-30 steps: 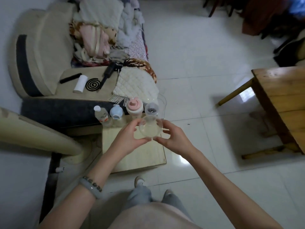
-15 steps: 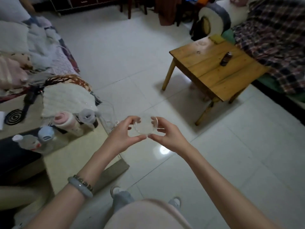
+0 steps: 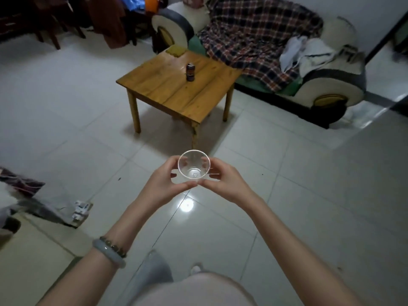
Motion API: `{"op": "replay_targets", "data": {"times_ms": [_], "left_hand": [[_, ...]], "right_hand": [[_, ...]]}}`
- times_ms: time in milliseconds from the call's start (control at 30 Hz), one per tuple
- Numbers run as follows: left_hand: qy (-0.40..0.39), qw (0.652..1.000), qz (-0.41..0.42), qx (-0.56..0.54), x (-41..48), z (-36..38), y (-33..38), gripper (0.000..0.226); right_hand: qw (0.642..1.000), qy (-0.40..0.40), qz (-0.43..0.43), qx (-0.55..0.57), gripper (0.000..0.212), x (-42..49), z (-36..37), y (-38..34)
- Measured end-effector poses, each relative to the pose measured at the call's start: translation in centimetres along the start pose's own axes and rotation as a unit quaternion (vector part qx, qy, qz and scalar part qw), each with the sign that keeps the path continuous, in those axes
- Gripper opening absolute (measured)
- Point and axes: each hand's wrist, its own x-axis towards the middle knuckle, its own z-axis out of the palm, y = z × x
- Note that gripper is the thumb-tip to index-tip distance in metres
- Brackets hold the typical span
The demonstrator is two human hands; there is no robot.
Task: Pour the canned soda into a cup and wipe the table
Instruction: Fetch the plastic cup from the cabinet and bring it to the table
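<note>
You hold the clear plastic cup (image 3: 193, 167) in both hands, as you did half a second ago. Your left hand (image 3: 164, 185) and right hand (image 3: 223, 181) each curl round its wall, the thumb tips meeting on the near side and the fingers wrapped round the far side. The cup hangs in the air above the pale tiled floor (image 3: 287, 195), mouth up and tipped toward you, so its bare bottom shows, whereas before it looked more side-on. What has changed most is your view: the low stand with the bottles that sat at your left is gone from sight, and the square wooden desk (image 3: 167, 93), which was off to the upper right, now lies straight ahead, well apart from the cup. The dark soda can (image 3: 190, 72) stands upright near the middle of the desk, a little toward the far edge. A yellow-green cloth (image 3: 176, 50) lies at the far corner, by the arm of the sofa draped in a plaid blanket (image 3: 254, 36). A small triangle mark shows on the cup's base, but nothing inside it can be read. The can's label is too small and dark to make out. A pale bangle and a beaded bracelet (image 3: 109, 252) sit on your left wrist.
</note>
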Motion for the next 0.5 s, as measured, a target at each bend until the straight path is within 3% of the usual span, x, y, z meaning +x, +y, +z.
{"op": "replay_targets", "data": {"times_ms": [500], "left_hand": [[-0.140, 0.986, 0.086, -0.040, 17.3, 12.8, 5.9, 0.054]], "right_hand": [[0.986, 0.139, 0.081, 0.035, 0.059, 4.7, -15.0, 9.5]]}}
